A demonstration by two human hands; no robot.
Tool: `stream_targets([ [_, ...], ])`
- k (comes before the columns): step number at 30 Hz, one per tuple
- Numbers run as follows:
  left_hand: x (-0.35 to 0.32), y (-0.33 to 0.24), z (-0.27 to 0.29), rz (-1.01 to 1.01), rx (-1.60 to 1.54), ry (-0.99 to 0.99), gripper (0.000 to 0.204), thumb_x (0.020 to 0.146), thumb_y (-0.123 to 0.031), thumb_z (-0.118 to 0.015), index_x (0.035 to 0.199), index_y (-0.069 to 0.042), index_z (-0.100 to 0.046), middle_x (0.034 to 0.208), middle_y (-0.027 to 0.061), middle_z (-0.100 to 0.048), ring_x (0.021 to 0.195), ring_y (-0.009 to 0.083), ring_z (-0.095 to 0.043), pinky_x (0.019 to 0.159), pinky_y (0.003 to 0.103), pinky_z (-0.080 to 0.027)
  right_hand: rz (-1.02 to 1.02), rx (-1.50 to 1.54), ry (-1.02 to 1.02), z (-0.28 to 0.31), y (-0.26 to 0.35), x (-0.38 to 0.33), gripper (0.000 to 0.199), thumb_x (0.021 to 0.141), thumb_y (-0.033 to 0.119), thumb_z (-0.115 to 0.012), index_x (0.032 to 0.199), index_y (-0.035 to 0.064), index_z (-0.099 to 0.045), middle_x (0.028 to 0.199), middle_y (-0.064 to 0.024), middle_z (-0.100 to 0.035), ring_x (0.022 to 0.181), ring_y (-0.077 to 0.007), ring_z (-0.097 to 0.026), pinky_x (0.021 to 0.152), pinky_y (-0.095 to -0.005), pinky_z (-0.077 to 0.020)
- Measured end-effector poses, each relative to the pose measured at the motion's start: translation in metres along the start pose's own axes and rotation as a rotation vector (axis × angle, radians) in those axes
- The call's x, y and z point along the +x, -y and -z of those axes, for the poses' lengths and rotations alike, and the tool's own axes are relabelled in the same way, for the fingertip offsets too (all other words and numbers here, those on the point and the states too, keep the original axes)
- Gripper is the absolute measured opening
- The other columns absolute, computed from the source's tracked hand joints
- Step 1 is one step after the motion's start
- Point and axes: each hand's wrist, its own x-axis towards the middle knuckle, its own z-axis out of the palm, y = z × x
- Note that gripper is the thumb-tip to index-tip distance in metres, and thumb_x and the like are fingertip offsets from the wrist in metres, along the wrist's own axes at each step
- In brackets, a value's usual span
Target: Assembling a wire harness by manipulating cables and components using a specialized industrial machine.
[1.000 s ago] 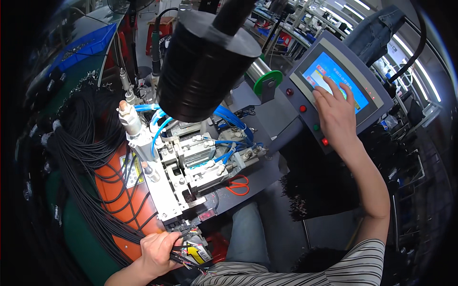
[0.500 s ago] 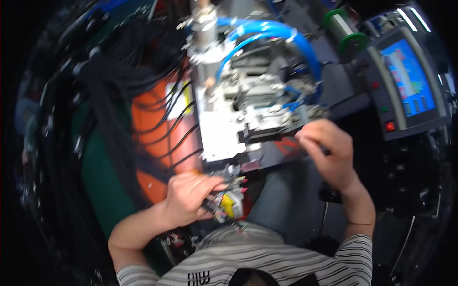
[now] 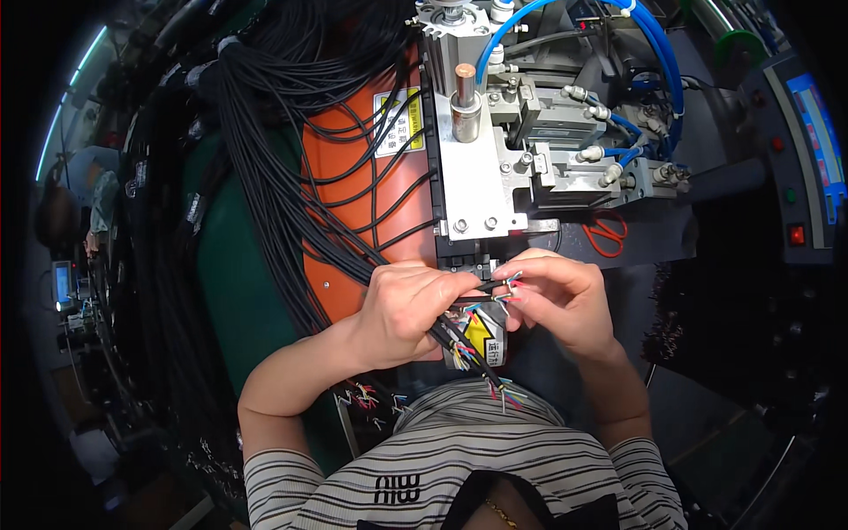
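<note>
My left hand (image 3: 402, 305) is closed around several black cables (image 3: 455, 334) in front of the machine. Their stripped ends fan out into thin coloured wires (image 3: 503, 396) below and right of the fist. Two cable ends stick out past the left thumb toward my right hand (image 3: 570, 300). There, my right thumb and fingers pinch the thin coloured wire ends (image 3: 511, 284), one tip showing red. Right above both hands is the lower end of a metal machine (image 3: 477, 199) with a flat silver plate and a round post.
A thick bundle of black cables (image 3: 265, 177) runs over an orange surface (image 3: 353, 177) at the left. Blue air hoses (image 3: 671, 62) loop over the machine. Red handles (image 3: 606, 235) lie at its right, and a control panel (image 3: 804, 159) stands far right. A yellow-marked label (image 3: 479, 336) hangs behind the wires.
The view has shifted and sharpened. My right hand has come from the machine's front right corner to the wire ends beside my left hand, which still holds the cables.
</note>
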Motion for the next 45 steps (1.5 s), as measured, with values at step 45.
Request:
stream_targets([
  [45, 0.020, -0.011, 0.012, 0.378, -0.396, 0.209, 0.027, 0.072, -0.001, -0.071, 0.097, 0.000, -0.061, 0.074, 0.0100, -0.065, 0.063, 0.0264, -0.064, 0.056, 0.033, -0.048, 0.154, -0.190, -0.040, 0.002, -0.010, 0.012, 0.011, 0.087, -0.002, -0.066, 0.098, -0.0047, -0.066, 0.088, -0.0101, -0.068, 0.064, -0.0119, -0.065, 0.055, -0.0225, -0.0502],
])
